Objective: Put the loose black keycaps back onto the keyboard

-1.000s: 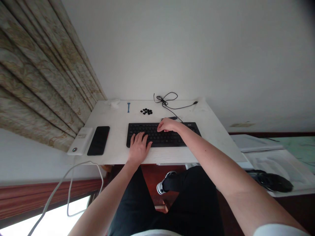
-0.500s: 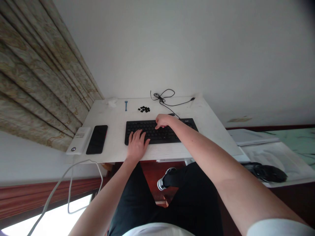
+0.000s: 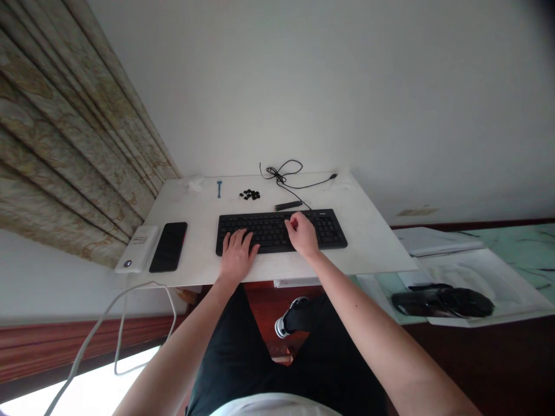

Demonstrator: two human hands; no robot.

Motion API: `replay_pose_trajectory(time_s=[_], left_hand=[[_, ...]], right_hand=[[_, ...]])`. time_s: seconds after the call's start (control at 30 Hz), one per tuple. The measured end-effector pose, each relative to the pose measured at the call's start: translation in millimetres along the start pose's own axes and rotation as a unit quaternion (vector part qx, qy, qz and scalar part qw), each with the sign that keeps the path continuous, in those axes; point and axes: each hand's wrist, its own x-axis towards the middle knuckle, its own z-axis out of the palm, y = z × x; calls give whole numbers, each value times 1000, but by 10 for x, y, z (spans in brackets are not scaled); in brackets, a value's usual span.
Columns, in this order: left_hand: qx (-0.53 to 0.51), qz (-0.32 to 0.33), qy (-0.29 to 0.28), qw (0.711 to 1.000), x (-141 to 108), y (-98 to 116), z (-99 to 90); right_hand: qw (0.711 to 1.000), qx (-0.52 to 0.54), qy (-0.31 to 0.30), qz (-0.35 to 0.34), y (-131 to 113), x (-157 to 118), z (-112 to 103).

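Note:
A black keyboard (image 3: 269, 224) lies across the white table. My left hand (image 3: 237, 254) rests flat on its left part, fingers spread. Over the keys right of the middle is my right hand (image 3: 301, 234), its fingers curled together; whatever they may hold is hidden. Behind the keyboard lies a slim dark tool (image 3: 288, 205) whose kind I cannot tell. Several loose black keycaps (image 3: 250, 195) sit in a small heap farther back, with a blue tool (image 3: 219, 189) to their left.
A coiled black cable (image 3: 280, 173) runs behind the keyboard. At the left are a phone (image 3: 168, 247) and a white box-shaped device (image 3: 137, 248). On the right, lower down, a glossy black object (image 3: 442, 301) lies on white packaging (image 3: 498, 283).
My right hand has turned and shifted right and nearer along the keyboard, uncovering the slim dark tool. My left hand stays on the keys. The view has shifted slightly.

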Motion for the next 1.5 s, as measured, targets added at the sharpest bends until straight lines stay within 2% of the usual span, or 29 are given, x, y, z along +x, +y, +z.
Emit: replay_pose_trajectory(time_s=[0.1, 0.17, 0.37, 0.47, 0.67, 0.8, 0.87, 1.03, 1.17, 1.23, 1.33, 1.43, 1.5], left_hand=[[63, 18, -2, 998, 5, 28, -1], [92, 34, -4, 995, 23, 63, 1], [99, 104, -46, 989, 232, 224, 85], [100, 109, -56, 987, 357, 262, 154], [84, 116, -32, 989, 369, 221, 213], [67, 108, -7, 992, 345, 219, 217], [61, 101, 1, 993, 350, 223, 216], [58, 79, 15, 995, 363, 210, 222], [52, 78, 17, 995, 367, 195, 234], [51, 76, 20, 996, 371, 192, 234], [52, 78, 18, 995, 379, 189, 229], [53, 76, 15, 996, 382, 187, 224], [53, 74, 12, 996, 382, 186, 222]], right_hand=[[996, -56, 30, -69, 44, -199, 48], [992, -87, 33, -90, 44, -252, 66], [990, -104, 28, -93, 44, -237, 62], [990, -105, 23, -89, 50, -244, 59], [996, -55, 25, -64, 99, -232, 61], [998, -21, 28, -53, 184, 54, 6], [997, -54, 1, -56, 220, 297, -34], [969, -179, -160, -51, 271, 905, -65], [932, -204, -293, -61, 279, 1189, -17], [920, -205, -328, -64, 263, 1257, 1], [928, -216, -300, -44, 210, 1288, -28], [966, -168, -196, 4, 130, 1250, -141], [988, -65, -131, 52, 62, 1187, -237]])
